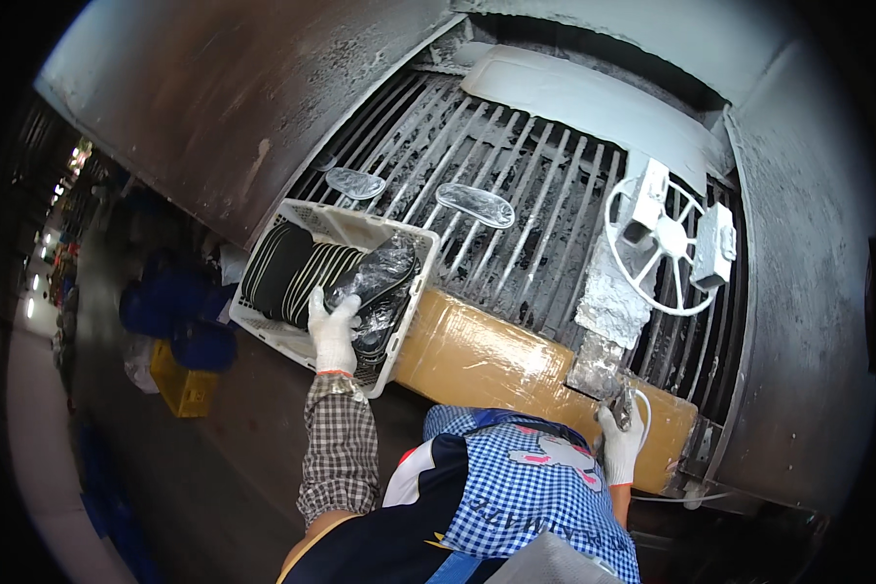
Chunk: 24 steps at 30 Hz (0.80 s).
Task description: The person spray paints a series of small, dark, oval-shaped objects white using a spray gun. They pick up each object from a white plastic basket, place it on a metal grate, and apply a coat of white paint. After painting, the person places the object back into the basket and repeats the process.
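My left hand [334, 334], in a white glove, reaches into a white plastic basket [416, 292]. Its thumb and fingers are spread, at the edge of a dark, sole-shaped piece under clear film [384, 268]. Beside it stands a packed row of black shoe soles [284, 273] with pale edges. At the lower right my gloved right hand [621, 438] is closed around a small spray gun [614, 401] with a white hose [645, 409]. Two shiny, film-covered sole-shaped pieces, one nearer the left [355, 183] and one nearer the middle [475, 205], lie on the metal grate.
Slatted grating [516, 224] fills the booth floor between metal side walls. A white-coated spoked wheel [670, 237] stands at the right. Along the front edge runs a tape-covered cardboard piece [487, 346]. A yellow crate [180, 380] sits on the floor at left, near blue items [180, 302].
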{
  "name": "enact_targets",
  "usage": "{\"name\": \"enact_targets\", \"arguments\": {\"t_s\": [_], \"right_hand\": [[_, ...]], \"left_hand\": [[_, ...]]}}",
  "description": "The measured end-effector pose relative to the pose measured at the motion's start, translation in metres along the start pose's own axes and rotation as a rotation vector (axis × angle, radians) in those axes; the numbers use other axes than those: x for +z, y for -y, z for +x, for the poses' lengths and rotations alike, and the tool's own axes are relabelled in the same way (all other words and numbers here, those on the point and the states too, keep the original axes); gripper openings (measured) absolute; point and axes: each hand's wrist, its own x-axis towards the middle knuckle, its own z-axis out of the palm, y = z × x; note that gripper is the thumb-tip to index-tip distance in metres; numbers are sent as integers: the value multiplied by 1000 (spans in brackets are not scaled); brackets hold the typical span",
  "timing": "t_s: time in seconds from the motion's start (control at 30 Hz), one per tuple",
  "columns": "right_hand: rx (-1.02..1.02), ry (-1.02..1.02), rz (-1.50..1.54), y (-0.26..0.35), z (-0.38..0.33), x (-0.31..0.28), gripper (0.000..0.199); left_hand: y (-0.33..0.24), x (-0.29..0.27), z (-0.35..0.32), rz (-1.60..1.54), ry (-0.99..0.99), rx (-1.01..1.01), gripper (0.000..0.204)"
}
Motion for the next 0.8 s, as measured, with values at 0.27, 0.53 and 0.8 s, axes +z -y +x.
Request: {"name": "enact_targets", "arguments": {"t_s": [0.27,0.53,0.8], "right_hand": [[-80,-1,88,-13,-2,-7,76],[-185,53,184,-6,-9,-30,80],[-327,160,78,16,-10,-23,82]], "left_hand": [[-13,-24,28,182,126,228,24],[-94,76,-79,255,514,331,36],[7,175,-116,481,1040,738,41]]}}
